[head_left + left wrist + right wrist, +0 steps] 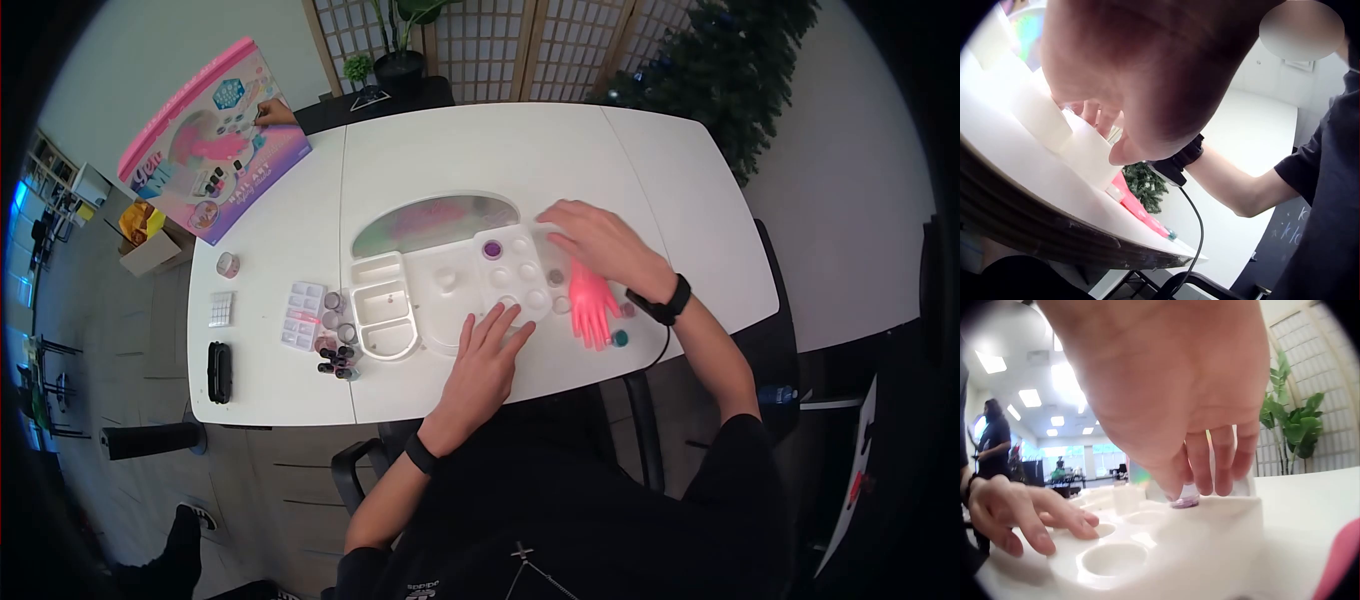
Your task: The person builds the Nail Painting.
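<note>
A white plastic nail-art station [440,300] with a curved mirror [430,222] lies before me, its right part full of round wells. In one back well sits a small purple pot [492,249]. My left hand [480,365] rests its spread fingers on the front of the station, near the front wells [1114,559]. Over the back right corner is my right hand [605,240], fingers loosely bent and holding nothing; in the right wrist view they overlap the purple pot [1185,502]. A pink model hand [592,305] lies under my right wrist, small pots [556,277] beside it.
Left of the station are a compartment tray [303,315], several small pots [332,300] and dark-capped bottles [338,363]. Farther left lie a black case [219,372], a white grid piece [221,309] and a pink pot [228,264]. A tall toy box [215,140] stands at the back left.
</note>
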### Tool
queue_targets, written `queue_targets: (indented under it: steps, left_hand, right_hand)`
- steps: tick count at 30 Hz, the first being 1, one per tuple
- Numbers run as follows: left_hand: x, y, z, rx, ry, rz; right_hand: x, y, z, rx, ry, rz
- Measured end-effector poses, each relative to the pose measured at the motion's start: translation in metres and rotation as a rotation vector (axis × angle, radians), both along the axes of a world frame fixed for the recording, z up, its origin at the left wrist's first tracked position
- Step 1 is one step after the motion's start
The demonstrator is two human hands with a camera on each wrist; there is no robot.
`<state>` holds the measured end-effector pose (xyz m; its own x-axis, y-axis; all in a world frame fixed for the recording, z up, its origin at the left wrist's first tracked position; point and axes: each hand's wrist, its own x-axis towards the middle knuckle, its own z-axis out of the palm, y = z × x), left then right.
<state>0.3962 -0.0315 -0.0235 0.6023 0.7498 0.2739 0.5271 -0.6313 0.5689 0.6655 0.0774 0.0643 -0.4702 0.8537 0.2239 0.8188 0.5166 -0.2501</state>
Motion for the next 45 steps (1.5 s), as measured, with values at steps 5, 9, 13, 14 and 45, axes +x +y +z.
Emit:
queue_targets:
  steps: [5, 9, 13, 14, 45]
  left_hand:
    - [0.000, 0.000, 0.002, -0.008, -0.008, -0.002]
    - [0.000, 0.000, 0.002, -0.008, 0.003, -0.002]
    - [0.000, 0.000, 0.003, -0.004, 0.006, -0.009]
    - [-0.001, 0.000, 0.002, -0.006, 0.006, -0.011]
    - [-0.001, -0.001, -0.003, -0.026, -0.019, -0.006]
  right_hand:
    - [0.069, -0.035, 0.017, -0.356, -0.173, -0.292]
    - [0.087, -0.064, -0.008, -0.352, -0.162, -0.225]
    - [0.083, -0.066, -0.023, -0.287, -0.148, -0.198]
    - [0.080, -0.065, -0.025, -0.278, -0.154, -0.203]
    - [-0.033, 0.023, -0.022, -0.024, -0.326, 0.146]
